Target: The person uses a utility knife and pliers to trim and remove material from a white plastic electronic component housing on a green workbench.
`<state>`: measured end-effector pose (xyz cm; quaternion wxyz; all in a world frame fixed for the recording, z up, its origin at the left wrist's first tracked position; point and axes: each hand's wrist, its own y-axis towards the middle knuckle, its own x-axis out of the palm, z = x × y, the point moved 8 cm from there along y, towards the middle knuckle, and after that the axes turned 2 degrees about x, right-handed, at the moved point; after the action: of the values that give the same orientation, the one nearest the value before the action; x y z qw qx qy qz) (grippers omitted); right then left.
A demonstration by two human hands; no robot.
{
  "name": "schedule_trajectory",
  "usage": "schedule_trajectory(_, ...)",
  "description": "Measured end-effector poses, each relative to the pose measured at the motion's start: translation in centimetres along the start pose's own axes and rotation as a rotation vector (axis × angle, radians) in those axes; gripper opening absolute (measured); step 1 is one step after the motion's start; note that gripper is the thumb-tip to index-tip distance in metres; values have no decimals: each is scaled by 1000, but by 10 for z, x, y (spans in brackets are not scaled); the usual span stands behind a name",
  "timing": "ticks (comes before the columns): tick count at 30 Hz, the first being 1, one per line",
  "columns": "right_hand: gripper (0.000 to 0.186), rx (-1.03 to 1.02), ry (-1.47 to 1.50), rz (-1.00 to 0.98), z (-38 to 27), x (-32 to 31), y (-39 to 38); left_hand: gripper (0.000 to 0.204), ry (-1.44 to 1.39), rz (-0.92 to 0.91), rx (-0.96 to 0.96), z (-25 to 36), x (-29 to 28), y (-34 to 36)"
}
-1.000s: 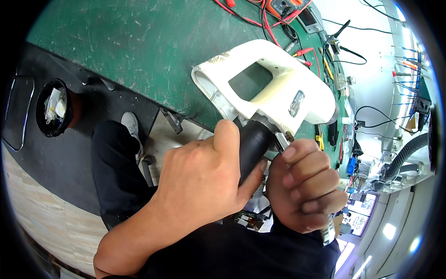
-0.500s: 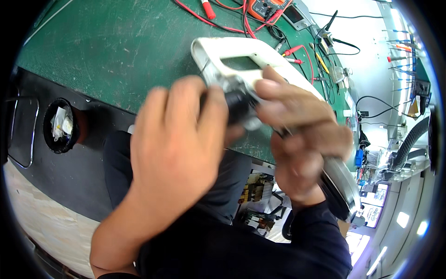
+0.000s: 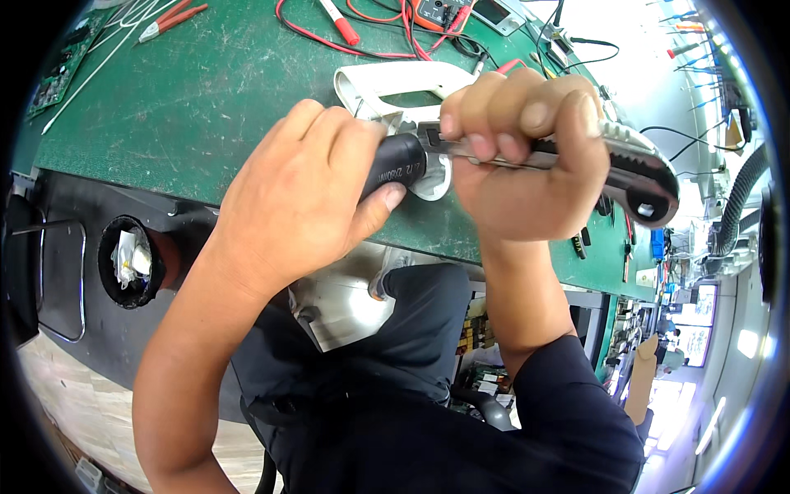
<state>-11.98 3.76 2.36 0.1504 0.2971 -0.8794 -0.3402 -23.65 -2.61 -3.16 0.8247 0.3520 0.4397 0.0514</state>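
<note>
My left hand (image 3: 288, 193) is wrapped round a black cylinder (image 3: 401, 165) with pale printing, thumb along its lower side. A closed fist, my right hand (image 3: 527, 165), grips a utility knife (image 3: 638, 177) whose silver and black body sticks out past the hand. The knife's front end lies beside the right end of the cylinder; whether the blade touches it I cannot tell. Behind both hands a white plastic housing with a loop handle (image 3: 370, 80) lies on the green bench mat (image 3: 214, 99), partly hidden by the right hand. A clear or whitish curved piece (image 3: 438, 188) shows below the cylinder.
An orange multimeter (image 3: 440, 15), red and black test leads and a red-capped marker (image 3: 344, 29) lie at the back. Red-handled pliers (image 3: 169, 23) and a circuit board (image 3: 62, 70) are at the far left. A lined waste bin (image 3: 123, 263) stands beyond the bench's front edge.
My right hand has moved up, and the knife in it has swung up to a nearly level position. The left hand keeps hold of the cylinder. The whole view has shifted slightly.
</note>
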Motion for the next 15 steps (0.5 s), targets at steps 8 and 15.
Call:
schedule_trajectory(8, 18, -168, -55, 66, -7, 1, -6, 37, -19, 42, -26, -6, 1, -2)
schedule_trajectory(15, 22, -152, -297, -54, -11, 14, -2, 36, -49, 68, -26, -10, 0, -5)
